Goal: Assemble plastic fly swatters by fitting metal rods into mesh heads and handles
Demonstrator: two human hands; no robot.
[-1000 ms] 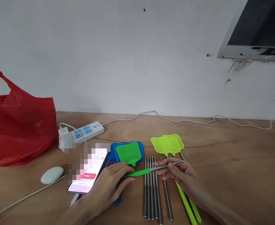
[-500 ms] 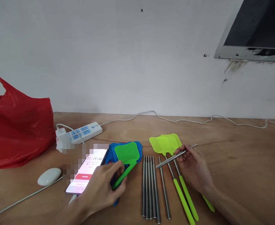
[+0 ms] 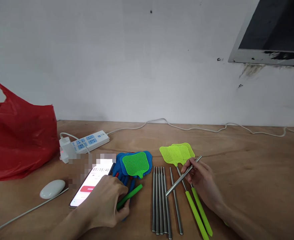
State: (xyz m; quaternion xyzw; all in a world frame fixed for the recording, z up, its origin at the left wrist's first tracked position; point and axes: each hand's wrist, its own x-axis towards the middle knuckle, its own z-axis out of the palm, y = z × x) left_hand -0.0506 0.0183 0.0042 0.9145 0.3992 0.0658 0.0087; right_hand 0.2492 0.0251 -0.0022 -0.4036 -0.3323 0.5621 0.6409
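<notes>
My right hand [image 3: 202, 181] pinches a bare metal rod [image 3: 183, 176] that slants down to the left, above a row of several metal rods [image 3: 160, 200] lying side by side on the wooden table [image 3: 249, 173]. My left hand [image 3: 106, 201] is closed on a green handle sleeve [image 3: 130, 195] beside a pile of swatter heads, green [image 3: 136, 164] on top of blue. Two yellow-green fly swatters [image 3: 177, 153] lie under my right hand, their handles [image 3: 197, 213] running toward me.
A phone [image 3: 91, 186] with a lit screen lies left of my left hand. A white mouse [image 3: 52, 189], a white power strip [image 3: 85, 142] with cables and a red plastic bag [image 3: 19, 140] sit farther left. A white wall stands behind.
The rod and the green sleeve, joined a second ago, have come apart. My left hand drew the sleeve back toward me; my right hand tilted the rod down over the row of rods.
</notes>
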